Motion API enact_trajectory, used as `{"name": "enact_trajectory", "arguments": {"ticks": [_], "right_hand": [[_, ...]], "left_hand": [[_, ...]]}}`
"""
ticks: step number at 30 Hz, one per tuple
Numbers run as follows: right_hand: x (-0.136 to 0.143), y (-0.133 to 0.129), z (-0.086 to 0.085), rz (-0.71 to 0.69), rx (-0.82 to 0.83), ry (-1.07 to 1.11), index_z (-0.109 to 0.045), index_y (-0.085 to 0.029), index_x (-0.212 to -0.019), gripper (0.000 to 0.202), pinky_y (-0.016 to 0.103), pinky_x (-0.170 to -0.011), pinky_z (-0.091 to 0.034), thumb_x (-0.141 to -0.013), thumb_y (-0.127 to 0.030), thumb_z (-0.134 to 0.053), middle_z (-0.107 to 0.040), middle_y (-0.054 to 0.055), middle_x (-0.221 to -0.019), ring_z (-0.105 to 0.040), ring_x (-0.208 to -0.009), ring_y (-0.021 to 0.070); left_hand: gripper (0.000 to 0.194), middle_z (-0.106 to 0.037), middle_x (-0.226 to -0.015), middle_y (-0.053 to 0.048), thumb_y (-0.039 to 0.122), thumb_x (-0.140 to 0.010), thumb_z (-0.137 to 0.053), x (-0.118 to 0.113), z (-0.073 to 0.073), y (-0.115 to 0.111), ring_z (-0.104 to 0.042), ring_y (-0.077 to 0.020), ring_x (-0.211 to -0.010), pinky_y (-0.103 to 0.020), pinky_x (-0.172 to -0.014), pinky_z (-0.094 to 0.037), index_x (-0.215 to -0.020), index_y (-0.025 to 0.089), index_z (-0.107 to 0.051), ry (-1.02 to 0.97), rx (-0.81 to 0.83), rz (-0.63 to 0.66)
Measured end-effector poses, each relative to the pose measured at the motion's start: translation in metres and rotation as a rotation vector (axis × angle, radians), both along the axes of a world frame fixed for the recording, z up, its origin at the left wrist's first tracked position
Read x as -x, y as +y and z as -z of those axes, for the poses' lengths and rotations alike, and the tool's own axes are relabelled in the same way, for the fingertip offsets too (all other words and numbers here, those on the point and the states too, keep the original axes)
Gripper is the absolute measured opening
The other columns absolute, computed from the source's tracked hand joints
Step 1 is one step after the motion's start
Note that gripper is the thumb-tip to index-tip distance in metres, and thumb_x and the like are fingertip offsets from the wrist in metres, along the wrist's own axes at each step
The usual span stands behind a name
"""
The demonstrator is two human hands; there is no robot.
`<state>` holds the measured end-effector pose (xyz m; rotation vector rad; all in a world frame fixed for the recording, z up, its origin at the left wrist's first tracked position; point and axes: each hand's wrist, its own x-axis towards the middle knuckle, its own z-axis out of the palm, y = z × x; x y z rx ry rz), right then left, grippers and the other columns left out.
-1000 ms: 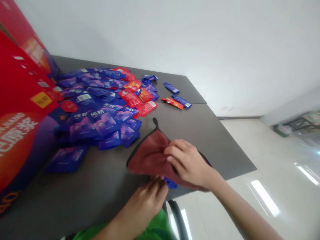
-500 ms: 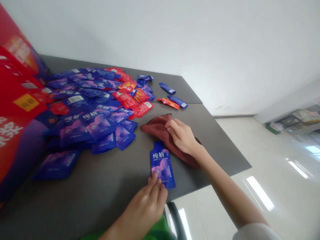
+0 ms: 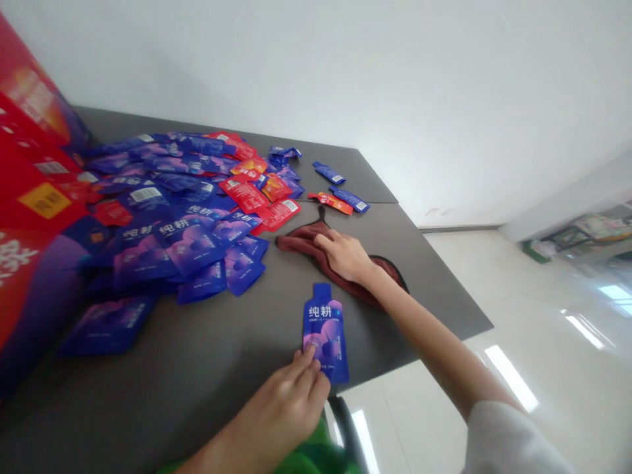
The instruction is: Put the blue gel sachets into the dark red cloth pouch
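A blue and purple spouted pouch [image 3: 326, 329] lies flat near the table's front edge, its narrow neck pointing away from me. My left hand [image 3: 291, 395] is closed at its lower left corner, fingertips over the printed front. Just beyond the pouch, my right hand [image 3: 345, 257] is closed on a reddish-brown cloth [image 3: 301, 238] with dark edging, which lies bunched on the table. Part of the cloth is hidden under that hand and forearm.
To the left, a heap of blue and red pouches [image 3: 192, 243] spreads over the grey table [image 3: 207, 368]. A large red box [image 3: 29, 263] stands at the far left. Some single pouches [image 3: 330, 172] lie toward the back, near the white wall [image 3: 395, 85].
My right hand has shifted away from me and slightly left with the cloth, uncovering the pouch's neck. The left hand stays on the pouch.
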<state>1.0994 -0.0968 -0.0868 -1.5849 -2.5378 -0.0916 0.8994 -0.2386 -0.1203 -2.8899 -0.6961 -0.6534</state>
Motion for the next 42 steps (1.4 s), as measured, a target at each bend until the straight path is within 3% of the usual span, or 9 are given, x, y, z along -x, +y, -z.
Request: {"name": "enact_trajectory", "arguments": {"ticks": [4,8,12,16,21,25,30,36,42], "right_hand": [[0.010,-0.054,-0.021,-0.132,-0.019,0.216,-0.054,-0.021,-0.100,0.027,0.027,-0.070,-0.035,-0.093,-0.022,-0.028,-0.053,0.004,-0.091,-0.047,-0.077,0.0143],[0.031,-0.097,-0.010,-0.415,0.137,0.013,-0.057,-0.030,-0.098,0.017,0.028,-0.069,-0.034,-0.087,-0.028,-0.044,-0.051,0.003,-0.086,-0.043,-0.073,0.0149],[0.029,-0.055,0.014,-0.328,0.119,-0.078,-0.056,-0.031,-0.107,0.025,0.028,-0.067,-0.033,-0.087,-0.025,-0.042,-0.051,0.004,-0.090,-0.046,-0.074,0.0151],[0.007,-0.006,0.007,-0.084,0.040,-0.021,-0.056,-0.024,-0.108,0.027,0.027,-0.067,-0.033,-0.091,-0.024,-0.035,-0.054,0.006,-0.095,-0.049,-0.076,0.0148],[0.010,-0.049,-0.025,-0.157,-0.060,0.165,-0.055,-0.022,-0.098,0.026,0.027,-0.068,-0.033,-0.093,-0.023,-0.029,-0.053,0.003,-0.087,-0.045,-0.073,0.0140],[0.030,-0.086,-0.011,-0.407,0.063,0.001,-0.056,-0.031,-0.098,0.016,0.028,-0.068,-0.031,-0.088,-0.030,-0.043,-0.051,0.002,-0.085,-0.045,-0.074,0.0156],[0.009,-0.044,0.017,-0.163,0.067,-0.101,-0.055,-0.031,-0.108,0.025,0.027,-0.066,-0.031,-0.088,-0.024,-0.041,-0.055,0.004,-0.093,-0.050,-0.075,0.0155],[-0.052,-0.010,0.024,0.285,-0.166,0.029,-0.056,-0.022,-0.104,0.029,0.028,-0.065,-0.034,-0.093,-0.032,-0.031,-0.059,0.006,-0.090,-0.054,-0.075,0.0179],[-0.067,-0.037,0.035,0.307,-0.385,0.310,-0.056,-0.020,-0.097,0.027,0.027,-0.072,-0.039,-0.093,-0.028,-0.030,-0.060,0.005,-0.091,-0.055,-0.078,0.0174]], "left_hand": [[0.020,-0.069,-0.096,-0.011,0.007,-0.083,-0.045,-0.006,0.006,-0.008,-0.063,-0.0201,-0.095,-0.026,-0.076,-0.050,-0.098,0.010,-0.058,0.080,0.064,-0.092],[0.017,-0.067,-0.078,-0.007,0.009,-0.084,-0.044,-0.009,0.010,-0.009,-0.065,-0.0169,-0.069,-0.025,-0.058,-0.050,-0.094,0.011,-0.057,0.165,0.063,-0.075],[0.021,-0.069,-0.092,-0.012,0.011,-0.087,-0.038,-0.006,0.009,-0.004,-0.064,-0.0209,-0.095,-0.026,-0.073,-0.050,-0.096,0.009,-0.057,0.037,-0.054,-0.036],[0.020,-0.071,-0.091,-0.009,0.009,-0.086,-0.040,-0.008,0.009,-0.002,-0.064,-0.0199,-0.096,-0.023,-0.076,-0.049,-0.092,0.011,-0.059,0.015,-0.012,-0.064],[0.017,-0.070,-0.091,-0.012,0.009,-0.083,-0.046,-0.016,0.009,-0.007,-0.064,-0.0226,-0.095,-0.025,-0.073,-0.051,-0.095,0.008,-0.058,0.034,-0.014,-0.111],[0.012,-0.068,-0.074,-0.007,0.010,-0.082,-0.048,-0.016,0.004,-0.006,-0.066,-0.0187,-0.066,-0.025,-0.053,-0.051,-0.086,0.011,-0.058,0.131,0.049,-0.104],[0.019,-0.068,-0.098,-0.014,0.011,-0.085,-0.044,-0.007,0.001,0.003,-0.061,-0.0236,-0.102,-0.025,-0.070,-0.053,-0.098,0.009,-0.057,0.098,0.057,-0.003],[0.031,-0.071,-0.089,-0.006,0.008,-0.090,-0.029,0.011,-0.037,0.009,-0.065,-0.0145,-0.090,-0.022,-0.076,-0.052,-0.095,0.012,-0.060,-0.193,0.042,-0.012],[0.029,-0.066,-0.111,0.007,0.020,-0.086,-0.050,0.068,-0.096,0.050,-0.063,-0.0114,-0.097,-0.020,-0.092,-0.046,-0.112,0.025,-0.060,-0.292,-0.122,-0.271]]}}
